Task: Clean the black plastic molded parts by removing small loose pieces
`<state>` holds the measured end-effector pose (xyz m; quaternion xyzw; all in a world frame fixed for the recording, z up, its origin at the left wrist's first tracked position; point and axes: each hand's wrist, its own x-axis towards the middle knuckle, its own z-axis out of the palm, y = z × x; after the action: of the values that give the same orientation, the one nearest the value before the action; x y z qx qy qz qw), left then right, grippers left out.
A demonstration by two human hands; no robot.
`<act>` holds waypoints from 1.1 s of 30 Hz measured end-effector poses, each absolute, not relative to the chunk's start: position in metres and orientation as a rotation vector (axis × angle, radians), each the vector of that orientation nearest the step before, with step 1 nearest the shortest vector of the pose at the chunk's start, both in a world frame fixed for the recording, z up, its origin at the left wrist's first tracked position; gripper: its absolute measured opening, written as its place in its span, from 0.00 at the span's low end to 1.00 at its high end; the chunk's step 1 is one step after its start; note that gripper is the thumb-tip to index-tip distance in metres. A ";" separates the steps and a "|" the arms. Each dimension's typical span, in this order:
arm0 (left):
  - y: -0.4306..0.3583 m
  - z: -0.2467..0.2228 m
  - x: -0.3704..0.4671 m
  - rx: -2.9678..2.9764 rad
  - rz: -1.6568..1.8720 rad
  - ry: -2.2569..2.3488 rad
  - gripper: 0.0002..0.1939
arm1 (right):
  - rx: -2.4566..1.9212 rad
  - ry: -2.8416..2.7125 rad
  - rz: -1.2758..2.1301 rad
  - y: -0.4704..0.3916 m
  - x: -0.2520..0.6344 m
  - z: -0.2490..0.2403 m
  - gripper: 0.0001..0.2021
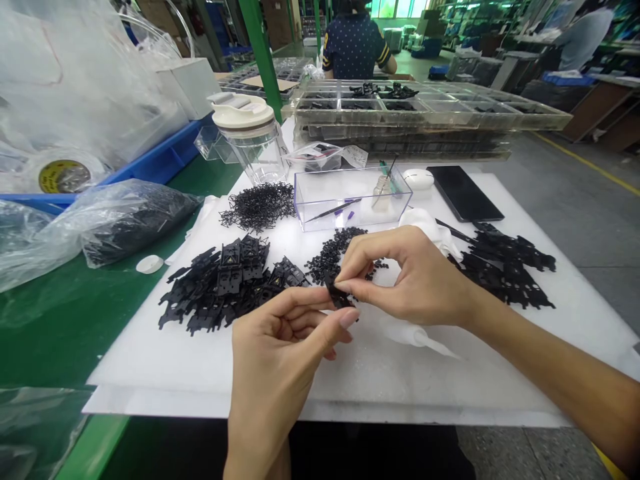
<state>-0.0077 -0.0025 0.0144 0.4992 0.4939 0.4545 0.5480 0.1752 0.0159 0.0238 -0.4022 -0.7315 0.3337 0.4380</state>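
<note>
A small black plastic part (341, 297) is held between both hands above the white board. My left hand (287, 343) grips its lower end with thumb and fingers. The pinched fingertips of my right hand (400, 280) touch its upper end, partly covering it. Just behind the hands lies a heap of tiny black pieces (333, 255). Flat black parts (225, 283) are piled at the left, with thin black wire-like pieces (260, 205) behind them. More flat black parts (515, 267) lie right of my right hand. A white squeeze bottle (410, 332) rests under my right wrist.
Behind the heaps stand a clear box (320, 212) with tweezers, a lidded jug (250, 137) and a dark phone (465, 193). Stacked divided trays (430, 120) sit at the back. Left are a blue bin (170, 157) and bagged parts (135, 220). A person (356, 43) sits beyond.
</note>
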 end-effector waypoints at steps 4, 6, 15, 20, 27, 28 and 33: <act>-0.002 0.014 -0.008 1.187 1.075 1.167 0.09 | -1.013 -1.835 0.833 0.017 0.176 0.023 0.05; 0.000 0.014 -0.010 1.196 1.049 1.142 0.09 | -1.018 -1.836 0.839 0.017 0.177 0.023 0.05; 0.002 0.011 -0.014 1.178 1.010 1.058 0.10 | -1.052 -1.840 0.927 0.018 0.179 0.022 0.05; 0.002 0.010 -0.015 1.167 0.984 1.044 0.11 | -1.059 -1.842 0.965 0.019 0.179 0.023 0.05; 0.001 0.010 -0.015 1.167 1.008 1.063 0.12 | -1.041 -1.817 0.944 0.019 0.177 0.023 0.04; 0.001 0.010 -0.015 1.174 1.004 1.066 0.12 | -1.039 -1.814 0.948 0.018 0.177 0.022 0.05; 0.001 0.009 -0.018 1.202 1.002 1.090 0.13 | -1.013 -1.810 0.956 0.017 0.176 0.021 0.05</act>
<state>-0.0177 0.0013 0.0088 0.5141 0.4660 0.4284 0.5788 0.1763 0.0174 0.0213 -0.4035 -0.7207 0.3806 0.4158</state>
